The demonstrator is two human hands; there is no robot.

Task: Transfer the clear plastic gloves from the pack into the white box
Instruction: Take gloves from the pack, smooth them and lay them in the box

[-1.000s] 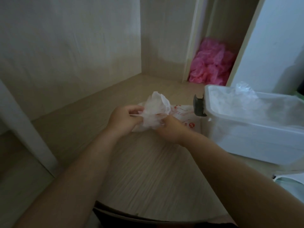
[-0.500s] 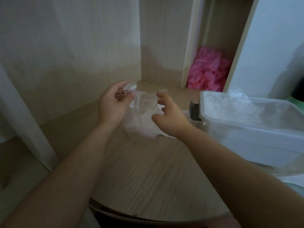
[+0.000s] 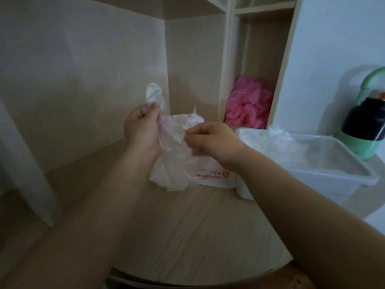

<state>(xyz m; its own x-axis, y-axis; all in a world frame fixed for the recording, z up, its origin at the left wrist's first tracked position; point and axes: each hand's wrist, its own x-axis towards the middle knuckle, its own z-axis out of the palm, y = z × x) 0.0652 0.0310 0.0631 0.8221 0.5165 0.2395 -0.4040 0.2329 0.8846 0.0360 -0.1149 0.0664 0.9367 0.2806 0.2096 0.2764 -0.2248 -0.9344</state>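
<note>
On the pale wood-grain surface (image 3: 187, 230) sits the white plastic box (image 3: 308, 184), the red-printed plastic pack (image 3: 210, 178) just beside it — your left hand (image 3: 141, 130) and right hand (image 3: 210, 140) both pinch crumpled clear plastic gloves (image 3: 154, 97) above the pack.

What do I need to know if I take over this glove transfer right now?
Left hand grips a clear plastic glove, its tip sticking up above the fist.
Right hand pinches the glove pack, which hangs over the wooden table.
White box stands open to the right; some clear gloves already lie inside.
Left: pull this glove free, drop it in the box, repeat while the pack holds more.
</note>
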